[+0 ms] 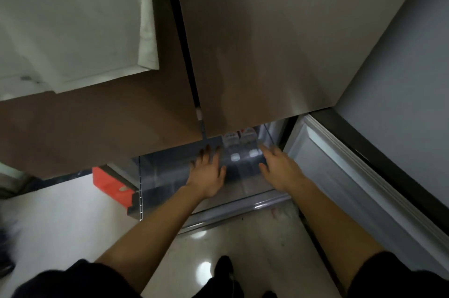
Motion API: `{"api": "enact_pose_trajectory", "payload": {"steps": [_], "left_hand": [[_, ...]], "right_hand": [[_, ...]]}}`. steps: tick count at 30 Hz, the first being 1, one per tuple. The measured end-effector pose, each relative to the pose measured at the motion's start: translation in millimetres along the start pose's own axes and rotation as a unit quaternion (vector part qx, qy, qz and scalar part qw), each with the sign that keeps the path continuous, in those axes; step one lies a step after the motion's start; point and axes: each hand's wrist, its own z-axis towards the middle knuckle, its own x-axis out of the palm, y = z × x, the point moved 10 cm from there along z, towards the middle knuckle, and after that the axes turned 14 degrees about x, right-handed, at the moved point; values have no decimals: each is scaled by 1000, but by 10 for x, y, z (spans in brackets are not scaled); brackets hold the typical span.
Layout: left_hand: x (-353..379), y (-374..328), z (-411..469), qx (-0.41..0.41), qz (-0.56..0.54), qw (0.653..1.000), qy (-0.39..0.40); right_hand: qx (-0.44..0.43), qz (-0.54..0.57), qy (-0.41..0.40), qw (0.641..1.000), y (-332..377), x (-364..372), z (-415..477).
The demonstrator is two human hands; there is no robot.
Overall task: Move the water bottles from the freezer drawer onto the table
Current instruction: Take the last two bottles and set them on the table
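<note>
The clear freezer drawer (155, 188) is pulled out low in front of me, under the closed brown fridge doors. At its back right lie two water bottles (239, 149) with white caps and red-and-white labels, partly hidden under the upper door. My left hand (209, 173) reaches into the drawer with fingers spread, just left of the bottles and holding nothing. My right hand (279, 166) is blurred, fingers apart, just right of the bottle caps and not touching them. The table is out of view.
The lower right freezer door (340, 176) stands swung open along my right arm. An orange box (111, 183) lies on the floor left of the drawer. A white cabinet (73, 18) hangs at upper left. Glossy pale floor (73, 220) lies under me.
</note>
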Motion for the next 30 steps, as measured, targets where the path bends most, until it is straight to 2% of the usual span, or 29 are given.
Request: {"api": "enact_pose_trajectory", "payload": {"steps": [3, 6, 8, 12, 15, 26, 30], "left_hand": [[104, 57, 169, -13, -5, 1000, 19], [239, 161, 196, -42, -28, 998, 21], [342, 220, 162, -66, -45, 997, 23], [526, 274, 103, -79, -53, 994, 49], [573, 284, 158, -76, -52, 993, 68], [819, -29, 895, -14, -39, 990, 137], [814, -1, 926, -22, -41, 992, 115]], "right_hand": [[-19, -76, -28, 997, 55, 12, 255], [-46, -86, -16, 995, 222, 121, 490], [-49, -92, 29, 994, 323, 294, 633], [7, -111, 139, 984, 223, 755, 872], [25, -107, 191, 975, 92, 991, 851], [45, -55, 237, 969, -74, 1177, 496], [41, -29, 273, 961, -64, 1143, 483]]}}
